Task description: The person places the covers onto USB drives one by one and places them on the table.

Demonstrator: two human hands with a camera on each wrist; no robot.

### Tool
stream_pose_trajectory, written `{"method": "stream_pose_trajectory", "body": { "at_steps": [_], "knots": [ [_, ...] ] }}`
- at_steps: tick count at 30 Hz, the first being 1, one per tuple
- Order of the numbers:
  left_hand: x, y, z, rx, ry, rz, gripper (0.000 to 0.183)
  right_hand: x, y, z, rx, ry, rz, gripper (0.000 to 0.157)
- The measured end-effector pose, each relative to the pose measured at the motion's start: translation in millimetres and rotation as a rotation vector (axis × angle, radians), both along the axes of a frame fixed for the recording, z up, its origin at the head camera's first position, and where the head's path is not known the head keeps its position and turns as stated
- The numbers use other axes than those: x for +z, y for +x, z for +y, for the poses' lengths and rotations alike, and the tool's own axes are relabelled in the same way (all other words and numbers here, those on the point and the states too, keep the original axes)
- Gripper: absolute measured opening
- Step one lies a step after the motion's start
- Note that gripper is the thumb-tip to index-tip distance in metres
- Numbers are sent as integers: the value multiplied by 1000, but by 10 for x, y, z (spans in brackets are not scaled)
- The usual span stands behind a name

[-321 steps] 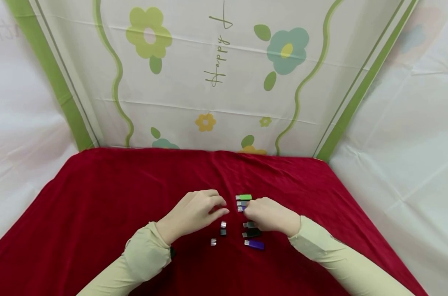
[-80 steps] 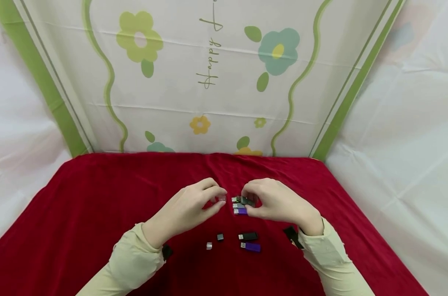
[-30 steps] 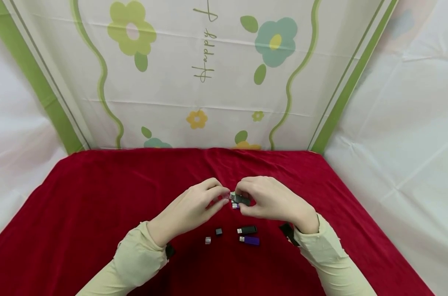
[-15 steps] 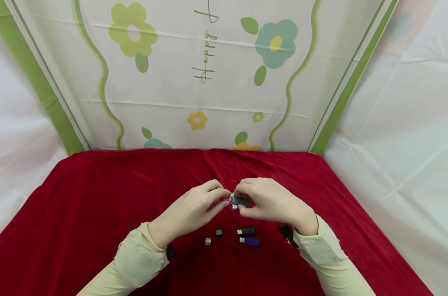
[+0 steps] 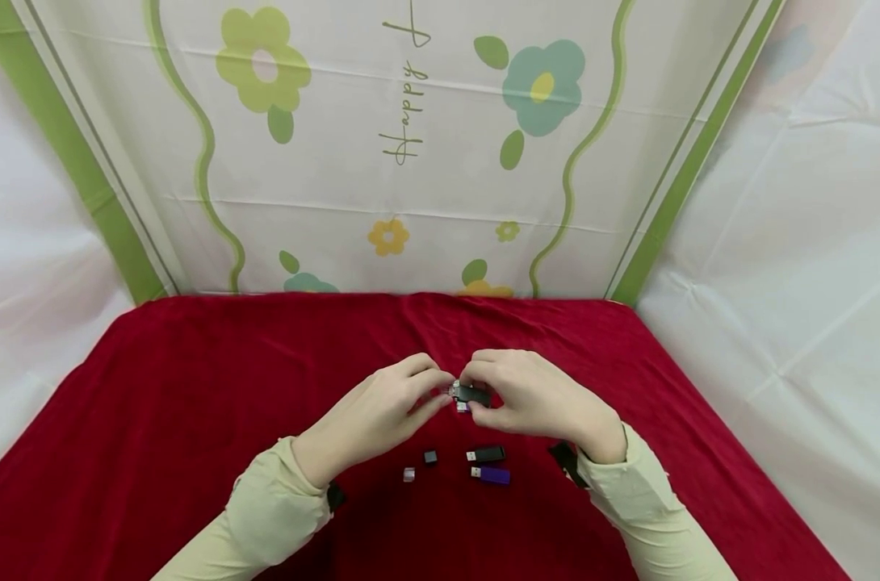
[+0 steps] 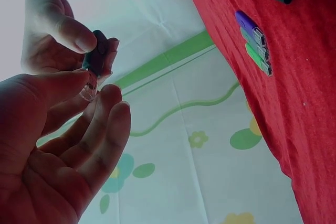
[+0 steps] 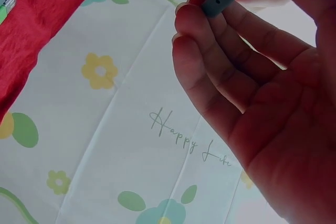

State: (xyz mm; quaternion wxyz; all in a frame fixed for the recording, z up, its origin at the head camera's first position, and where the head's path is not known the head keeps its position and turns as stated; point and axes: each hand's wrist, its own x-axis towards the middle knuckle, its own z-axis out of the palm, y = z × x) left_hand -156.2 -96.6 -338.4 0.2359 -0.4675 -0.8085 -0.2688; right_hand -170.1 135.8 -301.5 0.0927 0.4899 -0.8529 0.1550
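Observation:
Between the fingertips of my right hand (image 5: 538, 395) is a dark grey USB stick (image 5: 473, 394), held above the table with its plug towards the left. My left hand (image 5: 382, 403) pinches a small clear cap (image 6: 89, 92), which sits over the stick's metal plug in the left wrist view. The right wrist view shows the stick's rear end, its plug hidden. Below the hands, a row of capped USB sticks lies on the cloth, with a purple one (image 6: 247, 21) and a green one (image 6: 256, 55) at its ends; the head view mostly hides this row.
Nearer the person lie a black USB stick (image 5: 487, 454) and a purple USB stick (image 5: 492, 475), plugs bare. Left of them rest a dark cap (image 5: 430, 457) and another clear cap (image 5: 409, 474). Red cloth (image 5: 229, 387) covers the table; a printed curtain (image 5: 324, 177) hangs behind.
The grey stick and a clear cap, lying on the cloth at first, have been picked up. Held apart 2.7 s ago, they have come together, the cap now over the plug.

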Motion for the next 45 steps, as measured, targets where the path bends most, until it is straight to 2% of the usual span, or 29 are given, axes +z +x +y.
{"method": "stream_pose_trajectory", "body": {
  "at_steps": [16, 27, 33, 39, 45],
  "knots": [
    [28, 27, -3, 47, -39, -28, 16, -26, 1, 16, 37, -44, 24, 12],
    [33, 36, -1, 37, -48, -48, 15, -24, -15, 26, 83, -58, -39, 24],
    [26, 36, -3, 35, -46, -42, 15, -41, -31, 21, 117, -78, -12, 21],
    [29, 41, -8, 43, -40, -22, 15, -48, -29, 13, 85, -47, 27, 21],
    [30, 43, -16, 48, -37, -5, 15, -38, -15, 3, 68, -31, 19, 23]
  ]
}}
